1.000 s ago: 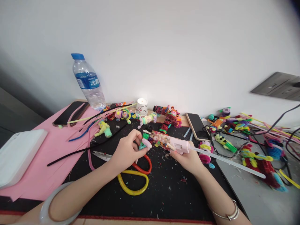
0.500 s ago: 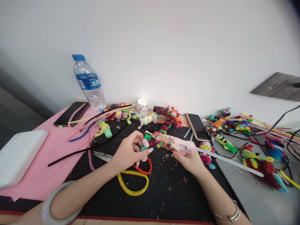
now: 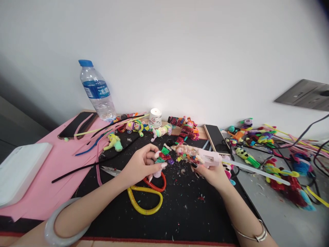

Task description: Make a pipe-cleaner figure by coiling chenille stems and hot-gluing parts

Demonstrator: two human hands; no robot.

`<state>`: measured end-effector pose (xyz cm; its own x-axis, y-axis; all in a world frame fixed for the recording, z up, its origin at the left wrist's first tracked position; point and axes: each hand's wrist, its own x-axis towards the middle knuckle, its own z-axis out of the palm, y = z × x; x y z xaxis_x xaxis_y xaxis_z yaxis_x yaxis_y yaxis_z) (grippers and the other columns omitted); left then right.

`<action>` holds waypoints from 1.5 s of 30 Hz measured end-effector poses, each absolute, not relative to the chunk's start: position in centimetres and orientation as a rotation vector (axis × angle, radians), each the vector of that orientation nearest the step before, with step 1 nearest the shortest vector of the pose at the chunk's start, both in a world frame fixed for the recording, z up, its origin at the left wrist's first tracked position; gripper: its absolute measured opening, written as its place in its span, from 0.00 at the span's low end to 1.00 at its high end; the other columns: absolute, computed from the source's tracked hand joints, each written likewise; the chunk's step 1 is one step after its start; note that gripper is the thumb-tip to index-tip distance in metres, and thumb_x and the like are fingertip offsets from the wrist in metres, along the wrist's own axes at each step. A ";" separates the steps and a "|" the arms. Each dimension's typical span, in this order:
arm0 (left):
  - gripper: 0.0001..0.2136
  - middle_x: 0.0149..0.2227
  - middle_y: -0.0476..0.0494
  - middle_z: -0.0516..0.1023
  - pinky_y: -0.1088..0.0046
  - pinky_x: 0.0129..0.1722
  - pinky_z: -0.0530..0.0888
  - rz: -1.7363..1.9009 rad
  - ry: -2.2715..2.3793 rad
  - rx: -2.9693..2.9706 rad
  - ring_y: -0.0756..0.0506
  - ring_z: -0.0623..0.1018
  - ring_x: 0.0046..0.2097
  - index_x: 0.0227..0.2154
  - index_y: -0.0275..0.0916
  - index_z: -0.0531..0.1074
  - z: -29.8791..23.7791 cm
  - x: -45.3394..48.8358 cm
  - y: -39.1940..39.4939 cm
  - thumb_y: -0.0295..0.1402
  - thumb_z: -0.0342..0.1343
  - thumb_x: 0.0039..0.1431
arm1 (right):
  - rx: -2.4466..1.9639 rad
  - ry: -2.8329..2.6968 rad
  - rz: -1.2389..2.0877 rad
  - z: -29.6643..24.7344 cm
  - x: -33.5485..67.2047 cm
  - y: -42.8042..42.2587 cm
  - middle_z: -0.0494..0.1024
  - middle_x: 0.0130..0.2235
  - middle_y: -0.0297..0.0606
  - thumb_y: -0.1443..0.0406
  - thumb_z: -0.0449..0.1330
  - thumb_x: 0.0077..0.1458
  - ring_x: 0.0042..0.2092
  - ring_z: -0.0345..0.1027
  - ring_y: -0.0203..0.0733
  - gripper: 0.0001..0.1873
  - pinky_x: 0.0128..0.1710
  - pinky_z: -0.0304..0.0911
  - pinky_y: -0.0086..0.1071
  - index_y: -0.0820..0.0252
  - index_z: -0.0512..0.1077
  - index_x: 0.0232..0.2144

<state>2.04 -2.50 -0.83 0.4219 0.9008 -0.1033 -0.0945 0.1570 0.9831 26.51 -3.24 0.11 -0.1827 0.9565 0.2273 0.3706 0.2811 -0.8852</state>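
Observation:
My left hand (image 3: 145,161) pinches a small pipe-cleaner figure (image 3: 165,155) in green, glittery red and purple, over the black mat. In my right hand (image 3: 212,175) is a pale pink glue gun (image 3: 210,157), its front half crusted with coloured fuzz and dried glue. A long translucent glue stick (image 3: 257,171) sticks out of the gun's back. The gun's tip points left and lies close to the figure; whether they touch I cannot tell. Below my left hand lie scissors (image 3: 145,202) with a yellow and a red handle loop, blades partly hidden under my forearm.
A water bottle (image 3: 96,91) leans by the wall near a paper cup (image 3: 155,117). Phones (image 3: 217,139) lie left and right. Pink sheets (image 3: 64,164) and a white box (image 3: 24,171) are at left. Several pipe-cleaner figures (image 3: 189,130) line the back; more lie on the grey surface at right.
The glue gun has shifted right, away from my left hand. The figure in my left hand has turned, so more of its green and red part shows.

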 end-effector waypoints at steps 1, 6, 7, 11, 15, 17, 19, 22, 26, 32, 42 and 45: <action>0.16 0.20 0.56 0.70 0.84 0.13 0.68 0.850 0.855 1.187 0.54 0.70 0.19 0.34 0.39 0.58 -0.8 2.0 -2.5 0.33 0.62 0.50 | -1.224 -1.730 0.876 0.1 26.6 -3.2 0.70 0.18 0.33 0.60 0.62 0.46 0.18 0.58 0.33 0.10 0.15 0.57 0.26 0.62 0.70 0.27; 0.17 0.19 0.56 0.71 0.84 0.13 0.67 0.844 0.836 1.148 0.54 0.69 0.19 0.35 0.39 0.59 -0.9 2.0 -2.2 0.33 0.63 0.50 | -1.243 -1.835 0.706 0.4 26.6 -3.3 0.72 0.22 0.35 0.62 0.61 0.44 0.23 0.63 0.37 0.08 0.22 0.61 0.30 0.61 0.70 0.23; 0.17 0.19 0.56 0.71 0.85 0.13 0.67 0.845 0.837 1.140 0.54 0.69 0.19 0.35 0.39 0.59 -0.9 2.0 -2.2 0.34 0.63 0.50 | -1.242 -1.857 0.680 0.5 26.5 -3.3 0.71 0.21 0.35 0.62 0.61 0.45 0.23 0.63 0.37 0.08 0.23 0.61 0.29 0.61 0.69 0.21; 0.18 0.19 0.55 0.71 0.85 0.12 0.67 0.838 0.828 1.115 0.54 0.69 0.18 0.34 0.38 0.59 -0.8 2.1 -2.1 0.35 0.64 0.48 | -1.209 -1.948 0.672 1.0 26.1 -3.4 0.63 0.18 0.30 0.61 0.59 0.48 0.20 0.55 0.33 0.13 0.19 0.53 0.27 0.58 0.62 0.18; 0.18 0.18 0.55 0.71 0.84 0.11 0.66 0.826 0.818 1.097 0.55 0.68 0.17 0.34 0.38 0.59 -0.7 2.1 -2.2 0.36 0.64 0.48 | -1.200 -2.045 0.576 1.4 25.8 -3.4 0.61 0.18 0.28 0.61 0.59 0.49 0.20 0.52 0.31 0.14 0.19 0.50 0.27 0.59 0.60 0.18; 0.18 0.18 0.55 0.71 0.84 0.11 0.65 0.822 0.816 1.090 0.55 0.67 0.16 0.35 0.38 0.60 -0.7 2.0 -2.3 0.36 0.64 0.48 | -1.202 -2.092 0.479 1.4 25.7 -3.3 0.63 0.18 0.29 0.60 0.59 0.50 0.20 0.53 0.31 0.14 0.20 0.51 0.27 0.59 0.63 0.19; 0.18 0.18 0.55 0.70 0.84 0.10 0.65 0.823 0.810 1.082 0.55 0.67 0.16 0.35 0.38 0.60 -0.7 2.0 -2.3 0.36 0.64 0.48 | -1.196 -2.134 0.406 1.4 25.7 -3.3 0.65 0.19 0.30 0.59 0.59 0.51 0.20 0.54 0.31 0.13 0.21 0.52 0.27 0.60 0.65 0.21; 0.18 0.18 0.56 0.70 0.84 0.10 0.64 0.832 0.805 1.071 0.55 0.67 0.16 0.35 0.38 0.60 -0.7 2.0 -2.3 0.36 0.64 0.48 | -1.159 -2.166 0.370 1.6 25.6 -3.4 0.69 0.21 0.32 0.60 0.59 0.53 0.20 0.58 0.32 0.11 0.21 0.54 0.27 0.60 0.68 0.24; 0.18 0.18 0.56 0.69 0.85 0.09 0.63 0.847 0.809 1.062 0.55 0.66 0.16 0.34 0.38 0.61 -0.6 2.1 -2.3 0.36 0.65 0.47 | -1.099 -2.195 0.363 1.7 25.6 -3.5 0.73 0.24 0.35 0.60 0.60 0.53 0.23 0.63 0.33 0.09 0.22 0.57 0.26 0.61 0.70 0.28; 0.16 0.18 0.56 0.70 0.86 0.10 0.64 0.853 0.802 1.055 0.55 0.67 0.16 0.34 0.39 0.61 -0.8 2.0 -2.2 0.35 0.64 0.49 | -1.039 -2.245 0.259 0.7 26.2 -3.2 0.74 0.27 0.38 0.61 0.61 0.53 0.26 0.67 0.36 0.09 0.25 0.60 0.28 0.61 0.71 0.34; 0.16 0.21 0.54 0.73 0.86 0.11 0.62 0.852 0.795 1.039 0.55 0.68 0.17 0.34 0.39 0.61 -0.9 1.8 -2.0 0.34 0.64 0.48 | -1.032 -2.257 0.345 0.2 27.0 -2.8 0.76 0.30 0.40 0.61 0.62 0.53 0.29 0.69 0.39 0.11 0.29 0.62 0.30 0.60 0.72 0.37; 0.17 0.24 0.52 0.74 0.85 0.12 0.64 0.879 0.793 1.056 0.55 0.69 0.19 0.35 0.39 0.60 -1.1 1.6 -1.8 0.34 0.63 0.49 | -1.042 -2.239 0.313 0.3 26.9 -2.9 0.76 0.29 0.39 0.61 0.63 0.52 0.29 0.70 0.39 0.11 0.28 0.62 0.29 0.60 0.72 0.38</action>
